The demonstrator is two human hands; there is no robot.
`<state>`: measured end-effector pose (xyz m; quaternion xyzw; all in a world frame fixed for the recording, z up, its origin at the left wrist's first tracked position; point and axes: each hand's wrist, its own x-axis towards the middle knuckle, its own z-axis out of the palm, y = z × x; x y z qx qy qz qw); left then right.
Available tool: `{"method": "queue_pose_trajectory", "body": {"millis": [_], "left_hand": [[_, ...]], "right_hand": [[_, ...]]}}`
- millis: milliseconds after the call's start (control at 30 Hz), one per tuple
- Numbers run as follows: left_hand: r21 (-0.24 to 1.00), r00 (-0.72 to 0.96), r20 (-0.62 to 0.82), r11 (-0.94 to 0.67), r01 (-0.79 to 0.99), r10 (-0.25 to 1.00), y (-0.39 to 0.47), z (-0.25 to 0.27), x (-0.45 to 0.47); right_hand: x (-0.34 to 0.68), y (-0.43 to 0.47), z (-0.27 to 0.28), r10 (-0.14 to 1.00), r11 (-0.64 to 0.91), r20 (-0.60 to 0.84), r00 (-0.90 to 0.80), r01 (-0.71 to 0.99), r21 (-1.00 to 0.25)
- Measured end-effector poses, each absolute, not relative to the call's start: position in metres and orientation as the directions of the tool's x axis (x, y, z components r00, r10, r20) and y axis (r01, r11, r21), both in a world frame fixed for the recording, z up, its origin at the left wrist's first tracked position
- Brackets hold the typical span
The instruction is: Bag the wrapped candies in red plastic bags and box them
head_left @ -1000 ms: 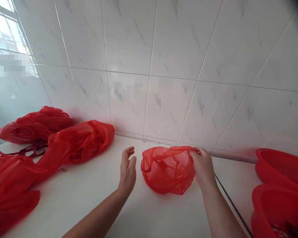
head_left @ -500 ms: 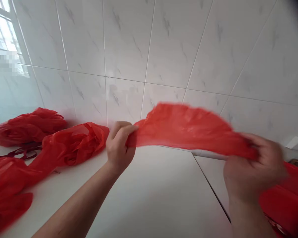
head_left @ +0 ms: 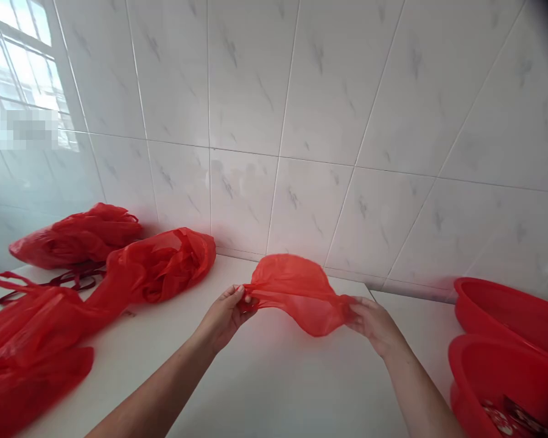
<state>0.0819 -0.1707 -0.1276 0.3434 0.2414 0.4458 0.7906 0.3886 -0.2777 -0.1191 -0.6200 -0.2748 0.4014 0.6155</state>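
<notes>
A thin, see-through red plastic bag (head_left: 296,295) is stretched sideways between my two hands, above the white tabletop (head_left: 265,383). My left hand (head_left: 231,316) pinches its left end, fingers closed. At the other end my right hand (head_left: 369,319) grips the bunched plastic, its fingertips partly hidden. The middle of the bag puffs out both above and below the taut line between the hands. On the left lie more red plastic bags (head_left: 159,267), crumpled and spread toward the near edge of the view.
Two red plastic basins (head_left: 466,347) stand at the right; the nearer one holds patterned dark red items (head_left: 502,417). Another red bundle (head_left: 77,234) rests at the back left, dark red straps (head_left: 75,278) beside it. A tiled wall (head_left: 319,91) rises behind the table.
Both hands have moved lower and closer together, the right one clearly leftward. The bag was a wide arched strip and is now shorter and puffed. More of the basins shows.
</notes>
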Motion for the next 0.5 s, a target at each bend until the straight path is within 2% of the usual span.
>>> {"method": "queue_pose_trajectory", "body": {"millis": [100,267,400,500], "left_hand": [[0.656,0.438,-0.124,0.404,-0.638,0.891,-0.169,-0.128,0.085],[0.638,0.518,-0.220,0.524,-0.564,0.827,-0.167,-0.130,0.087],[0.648,0.566,-0.277,0.586,-0.487,0.776,-0.168,-0.136,0.093],[0.720,0.622,-0.233,0.562,-0.406,0.748,-0.169,-0.141,0.097]], "right_hand": [[0.389,-0.279,-0.125,0.873,-0.053,-0.229,0.431,-0.383,-0.922],[0.394,-0.285,-0.129,0.921,-0.070,-0.300,0.250,-0.650,-0.757],[0.402,-0.288,-0.135,0.916,-0.064,-0.327,0.231,-0.722,-0.689],[0.407,-0.289,-0.138,0.915,-0.055,-0.338,0.223,-0.758,-0.650]]}}
